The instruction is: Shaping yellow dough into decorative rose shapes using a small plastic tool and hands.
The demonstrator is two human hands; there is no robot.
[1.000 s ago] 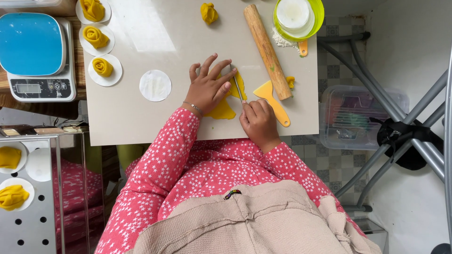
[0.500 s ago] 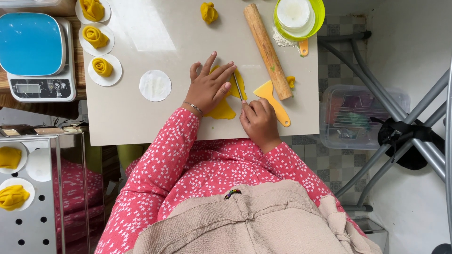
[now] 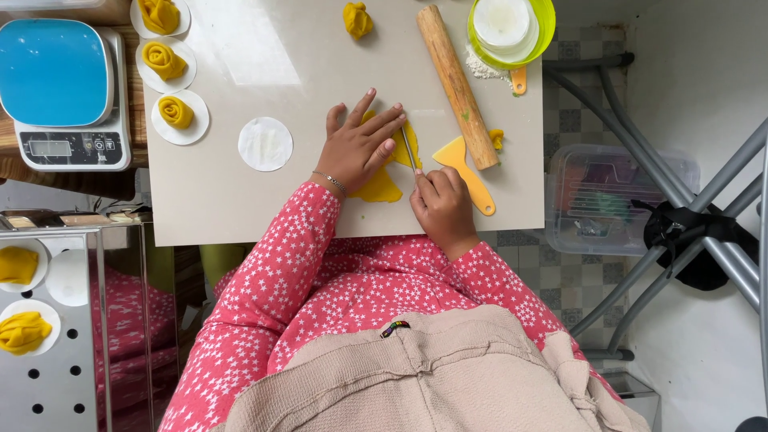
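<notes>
My left hand (image 3: 358, 146) lies flat with fingers spread on a flat sheet of yellow dough (image 3: 379, 186) on the beige board (image 3: 240, 200). My right hand (image 3: 441, 206) is closed on a thin knife (image 3: 409, 149) whose blade runs along the right edge of the dough, beside my left fingertips. A yellow plastic scraper (image 3: 464, 166) lies just right of my right hand, and a wooden rolling pin (image 3: 456, 84) lies diagonally beyond it.
Three rose-shaped dough pieces (image 3: 176, 112) sit on white paper rounds at the board's left edge, near a bare paper round (image 3: 266, 144). A blue kitchen scale (image 3: 60, 92) stands left. A green bowl (image 3: 512, 30), a dough lump (image 3: 358, 19), a steel tray (image 3: 48, 320) and a plastic box (image 3: 612, 196) surround.
The knife in my right hand has shifted slightly along the dough edge. My left hand stays pressed on the dough.
</notes>
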